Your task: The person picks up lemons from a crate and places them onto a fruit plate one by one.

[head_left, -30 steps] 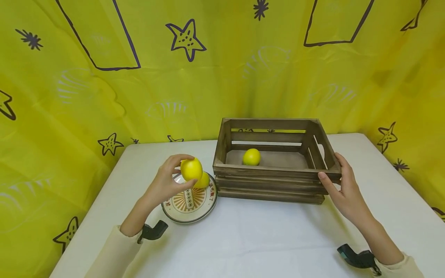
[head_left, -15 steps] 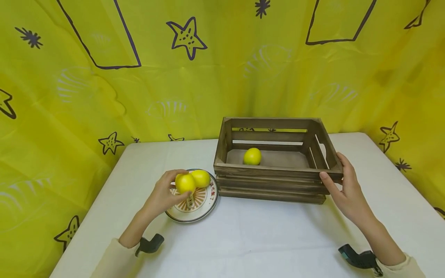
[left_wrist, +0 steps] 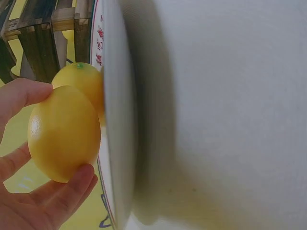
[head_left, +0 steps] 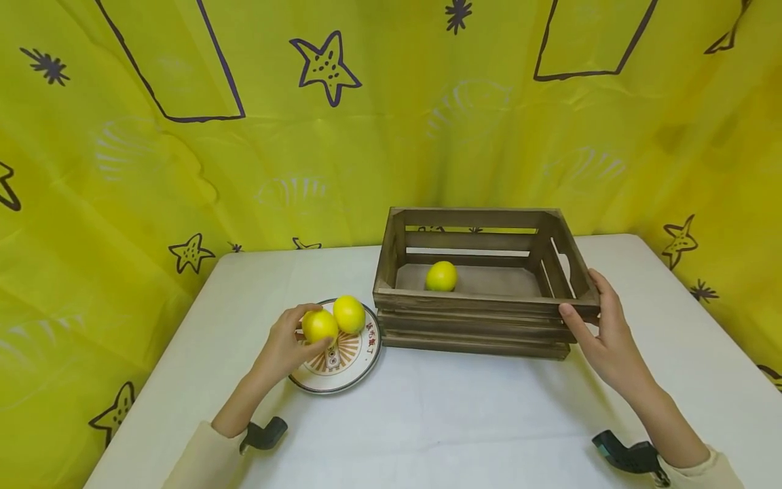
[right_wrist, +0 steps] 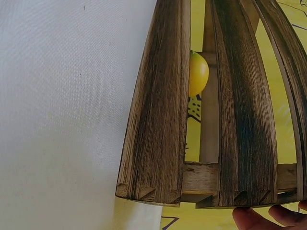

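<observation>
Left hand (head_left: 288, 344): its grip is clamped on the held lemon (head_left: 320, 327), fingers on the far side and thumb on the near side.
Held lemon: over the left part of the plate (head_left: 353, 371), at the fingertips, to the right of the palm; whether its underside meets the plate cannot be told.
Long axis: judged from the left wrist view, roughly left to right, pointing toward the crate (head_left: 470, 327).
Key relation: the second lemon (head_left: 349, 314) sits on the far part of the plate, right of the held lemon and slightly farther off, just beside it; whether the two touch is unclear. The crate stands just right of the plate.
Nearer hand: the left, by far; the right hand (head_left: 611, 343) is well apart from the plate, beyond the crate's length.
Right grip: clamped on the crate's near right corner, thumb on the near side, fingers round the right end.
Crate lemon (head_left: 441, 276): on the crate floor, toward the left end.
Desk (head_left: 458, 421): white-covered, carrying plate and crate before a yellow patterned cloth (head_left: 379, 149).
Change: compared with a second ago, the held lemon is lower and farther left, so the second lemon shows almost whole; the right hand, crate and crate lemon look unchanged.
</observation>
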Available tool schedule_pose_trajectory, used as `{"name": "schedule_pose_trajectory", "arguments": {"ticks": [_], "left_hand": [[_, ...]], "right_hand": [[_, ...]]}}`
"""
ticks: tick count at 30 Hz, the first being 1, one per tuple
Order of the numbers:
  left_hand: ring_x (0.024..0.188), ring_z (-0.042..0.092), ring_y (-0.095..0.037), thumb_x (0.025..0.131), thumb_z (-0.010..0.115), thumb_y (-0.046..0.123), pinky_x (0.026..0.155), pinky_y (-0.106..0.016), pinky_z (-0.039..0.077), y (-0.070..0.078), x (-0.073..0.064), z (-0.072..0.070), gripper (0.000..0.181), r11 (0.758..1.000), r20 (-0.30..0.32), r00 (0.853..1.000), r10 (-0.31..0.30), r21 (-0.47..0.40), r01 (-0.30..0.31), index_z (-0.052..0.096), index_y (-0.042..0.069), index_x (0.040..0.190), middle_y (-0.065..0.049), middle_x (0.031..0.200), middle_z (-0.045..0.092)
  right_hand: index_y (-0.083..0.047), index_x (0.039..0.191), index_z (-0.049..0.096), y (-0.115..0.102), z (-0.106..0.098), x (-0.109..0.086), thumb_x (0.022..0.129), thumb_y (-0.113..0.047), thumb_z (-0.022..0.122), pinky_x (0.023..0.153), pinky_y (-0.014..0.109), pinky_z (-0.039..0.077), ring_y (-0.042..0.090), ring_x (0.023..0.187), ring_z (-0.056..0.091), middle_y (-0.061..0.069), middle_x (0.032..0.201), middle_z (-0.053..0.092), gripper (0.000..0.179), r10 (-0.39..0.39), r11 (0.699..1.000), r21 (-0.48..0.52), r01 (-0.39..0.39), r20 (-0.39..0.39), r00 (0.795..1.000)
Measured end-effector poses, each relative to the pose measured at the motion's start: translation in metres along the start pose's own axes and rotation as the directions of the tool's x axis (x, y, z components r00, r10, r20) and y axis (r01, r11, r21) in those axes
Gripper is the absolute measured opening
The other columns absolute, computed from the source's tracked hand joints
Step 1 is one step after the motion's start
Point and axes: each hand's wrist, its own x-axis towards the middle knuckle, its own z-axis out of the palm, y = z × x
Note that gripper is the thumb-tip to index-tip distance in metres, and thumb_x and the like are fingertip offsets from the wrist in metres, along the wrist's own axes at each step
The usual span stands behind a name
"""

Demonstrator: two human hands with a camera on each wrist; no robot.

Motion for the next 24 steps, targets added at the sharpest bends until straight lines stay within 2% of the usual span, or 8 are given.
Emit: {"name": "schedule_pose_trajectory", "arguments": {"ticks": [11, 17, 24], "left_hand": [[0.122, 0.051, -0.043, 0.083, 0.076, 0.007, 0.091, -0.049, 0.053, -0.0089, 0.0025, 0.0025, 0.058, 0.999, 0.035, 0.998, 0.045, 0.018, -0.046, 0.051, -0.003, 0.134, -0.027, 0.136, 0.049], [0.129, 0.045, -0.044, 0.086, 0.073, 0.011, 0.098, -0.055, 0.046, -0.0106, 0.0043, -0.0002, 0.060, 0.997, 0.060, 0.997, 0.041, 0.056, -0.044, 0.048, -0.002, 0.139, -0.026, 0.141, 0.047], [0.125, 0.046, -0.045, 0.087, 0.072, 0.011, 0.097, -0.057, 0.046, -0.0093, 0.0046, 0.0003, 0.070, 0.999, 0.023, 0.999, 0.028, 0.031, -0.028, 0.036, -0.001, 0.146, -0.029, 0.144, 0.039]], "right_hand": [[-0.004, 0.155, 0.011, -0.0008, -0.0009, -0.0003, 0.099, -0.010, 0.052, 0.085, 0.002, 0.026, 0.046, 0.122, 0.031, 0.032, 0.149, 0.022, 0.070, 0.005, 1.000, -0.006, -0.005, 0.003, 1.000], [-0.008, 0.157, 0.007, -0.0001, -0.0022, -0.0006, 0.101, -0.011, 0.051, 0.088, 0.002, 0.025, 0.049, 0.127, 0.028, 0.029, 0.153, 0.018, 0.071, 0.026, 1.000, 0.003, -0.026, 0.026, 0.999], [-0.006, 0.156, 0.008, 0.0009, -0.0014, -0.0008, 0.100, -0.010, 0.051, 0.086, 0.002, 0.026, 0.047, 0.124, 0.030, 0.030, 0.150, 0.020, 0.071, 0.015, 1.000, 0.006, -0.015, 0.020, 1.000]]}}
